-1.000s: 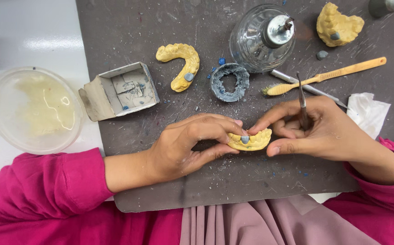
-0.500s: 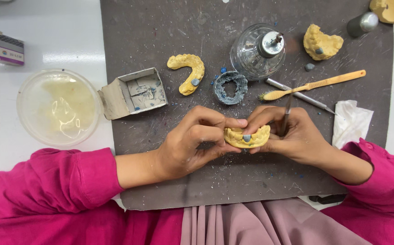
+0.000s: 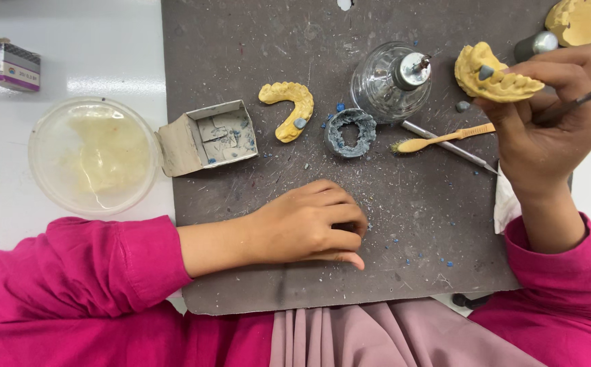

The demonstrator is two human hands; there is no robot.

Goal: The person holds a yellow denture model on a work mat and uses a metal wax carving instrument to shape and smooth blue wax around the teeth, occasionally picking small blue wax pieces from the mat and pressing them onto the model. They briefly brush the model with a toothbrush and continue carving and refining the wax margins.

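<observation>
From the head view I see my right hand (image 3: 547, 129) raised over the far right of the grey mat (image 3: 241, 54), its grip clenched around a yellow dental cast (image 3: 496, 78) pinched between thumb and fingertips, with a thin metal tool (image 3: 581, 102) also tucked between the fingers and pointing off to the right edge. The cast is held clear of the mat, teeth ridge facing down toward the palm, and a small blue-grey patch shows on its upper face. My left hand (image 3: 309, 224) rests on the mat near its front edge, fingers curled under in a loose fist; I cannot tell whether anything sits inside that grip. Blue crumbs lie scattered just beside it. Farther back on the mat lie a second yellow arch-shaped cast (image 3: 289, 109), a blue-grey wax ring (image 3: 350, 132), a glass spirit lamp (image 3: 391, 81), a yellow-handled brush (image 3: 442, 139) crossing a metal instrument (image 3: 452, 146), and an open cardboard box (image 3: 207, 136). Off the mat, on the white worktop (image 3: 71, 68), stands a clear plastic bowl (image 3: 91, 156).
</observation>
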